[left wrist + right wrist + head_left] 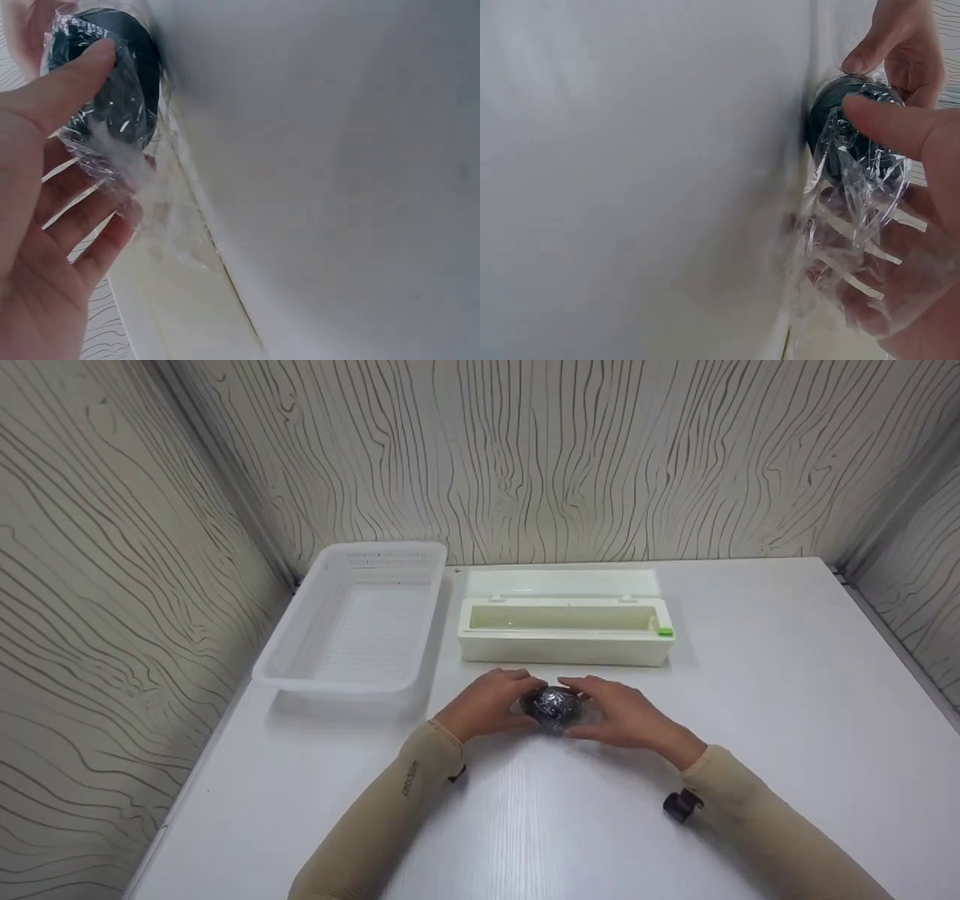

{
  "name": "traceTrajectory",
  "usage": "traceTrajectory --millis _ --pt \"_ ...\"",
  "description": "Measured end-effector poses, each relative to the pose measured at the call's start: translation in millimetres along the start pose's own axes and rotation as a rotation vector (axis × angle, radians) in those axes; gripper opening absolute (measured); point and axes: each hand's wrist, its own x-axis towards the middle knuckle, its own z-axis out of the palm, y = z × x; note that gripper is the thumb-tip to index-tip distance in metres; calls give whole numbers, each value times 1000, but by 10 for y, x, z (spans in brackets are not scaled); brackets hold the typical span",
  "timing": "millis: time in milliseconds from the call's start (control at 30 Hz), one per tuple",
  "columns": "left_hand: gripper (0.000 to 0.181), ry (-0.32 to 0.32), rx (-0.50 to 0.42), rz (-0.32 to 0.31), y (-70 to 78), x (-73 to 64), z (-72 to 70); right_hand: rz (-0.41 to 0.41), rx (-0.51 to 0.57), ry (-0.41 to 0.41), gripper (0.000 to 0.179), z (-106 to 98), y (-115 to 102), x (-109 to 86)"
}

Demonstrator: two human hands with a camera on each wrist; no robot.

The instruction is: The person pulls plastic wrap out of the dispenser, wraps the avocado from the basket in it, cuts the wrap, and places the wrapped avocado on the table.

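A dark, rounded object [553, 706] wrapped in clear plastic film sits between both hands, low over the table. My left hand [493, 703] holds its left side, thumb nearest me and fingers round the far side. On the opposite side my right hand [628, 715] holds it the same way. In the left wrist view, crinkled film [112, 146] hangs loose between thumb and fingers. Loose film [855, 225] also spreads across the right fingers in the right wrist view. The object's exact kind is obscured by the film.
Just beyond the hands stands a long white box [566, 651], its lid [562, 581] open backward and a green slider [665, 632] at its right end. A white plastic basket [337, 685] stands on the left of the white table [787, 697]. Patterned walls [555, 457] enclose the back and sides.
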Motion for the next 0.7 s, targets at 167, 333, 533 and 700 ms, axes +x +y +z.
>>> traceTrajectory --millis 167,333,533,700 --pt "56 -1 -8 -7 -2 -17 18 46 -12 -2 76 47 -59 29" --pt "55 -6 5 -5 -7 -7 26 29 -37 20 71 91 -51 52" --pt "52 4 11 5 -4 25 16 1 -30 32 71 90 -8 67" --pt "49 2 5 13 -21 29 25 0 -33 22 71 81 15 85"
